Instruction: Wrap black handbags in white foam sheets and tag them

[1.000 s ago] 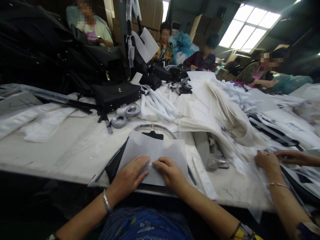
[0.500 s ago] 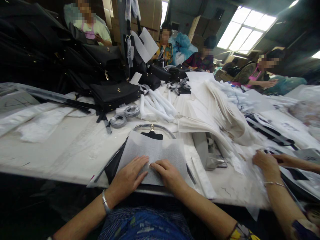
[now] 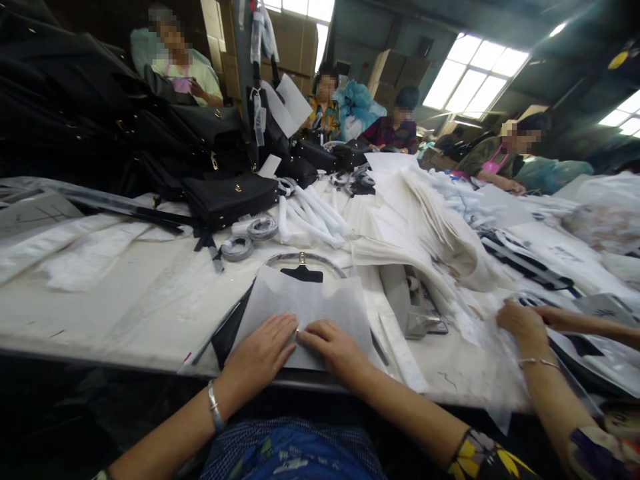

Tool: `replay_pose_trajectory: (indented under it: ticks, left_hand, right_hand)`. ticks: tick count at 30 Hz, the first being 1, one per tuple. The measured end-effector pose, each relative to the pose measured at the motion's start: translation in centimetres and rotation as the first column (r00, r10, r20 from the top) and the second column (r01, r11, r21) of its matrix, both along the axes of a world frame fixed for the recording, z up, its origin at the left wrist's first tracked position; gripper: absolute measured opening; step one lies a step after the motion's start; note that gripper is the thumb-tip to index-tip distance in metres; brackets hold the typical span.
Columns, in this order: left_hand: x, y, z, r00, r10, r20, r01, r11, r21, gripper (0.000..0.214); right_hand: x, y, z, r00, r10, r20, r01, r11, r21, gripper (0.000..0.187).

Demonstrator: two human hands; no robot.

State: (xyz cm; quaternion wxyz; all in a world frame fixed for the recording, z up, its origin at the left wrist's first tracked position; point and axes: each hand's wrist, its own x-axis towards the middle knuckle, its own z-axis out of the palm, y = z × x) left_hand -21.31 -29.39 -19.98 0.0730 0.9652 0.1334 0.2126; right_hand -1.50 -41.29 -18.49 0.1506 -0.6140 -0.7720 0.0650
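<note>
A black handbag [image 3: 224,347] lies flat on the table in front of me, with a thin white sheet [image 3: 290,293] spread over its front. Above the sheet show a black tab with a gold buckle [image 3: 302,260] and the bag's wrapped handle arching behind it. My left hand [image 3: 264,350] rests on the sheet, fingers stretched out and close together. From the other side my right hand [image 3: 333,347] presses on the same sheet, fingers lying on it and their tips near the left ones. A small shiny spot, perhaps a clasp, shows between the fingertips.
Black handbags [image 3: 230,197] are piled at the left. Coiled straps [image 3: 237,248], white foam tubes [image 3: 310,217] and stacked white sheets [image 3: 425,227] lie beyond. A tape dispenser [image 3: 413,307] stands at my right. A co-worker's hands [image 3: 523,320] work close by at right; several people sit across the table.
The view has shifted slightly. Both my hands stay on the sheet in nearly the same place. Across the table at right, a person's hands have lowered.
</note>
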Motion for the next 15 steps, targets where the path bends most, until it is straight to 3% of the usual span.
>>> replay_pose_trajectory:
  ticks: [3,8,11,15]
  left_hand:
    - [-0.2,0.2,1.1,0.994,0.018,-0.109,-0.009,0.996,0.085,0.042]
    - [-0.9,1.8,2.3,0.970,-0.073,-0.232,0.116,0.977,0.177,0.053]
    - [-1.3,1.9,1.6,0.981,-0.022,-0.194,0.065,0.974,0.217,0.061]
    - [-1.5,1.1,-0.3,0.987,0.039,-0.156,0.001,0.968,0.252,0.063]
  right_hand:
    - [0.3,-0.2,1.4,0.992,-0.004,0.127,0.012,0.998,-0.062,0.047]
    - [1.9,0.3,2.5,0.994,0.040,0.105,-0.019,0.981,-0.192,0.052]
    - [2.4,0.2,2.0,0.996,0.004,0.085,0.011,0.983,-0.182,0.053]
    - [2.7,-0.6,1.1,0.995,-0.004,0.100,0.018,0.991,-0.135,0.057]
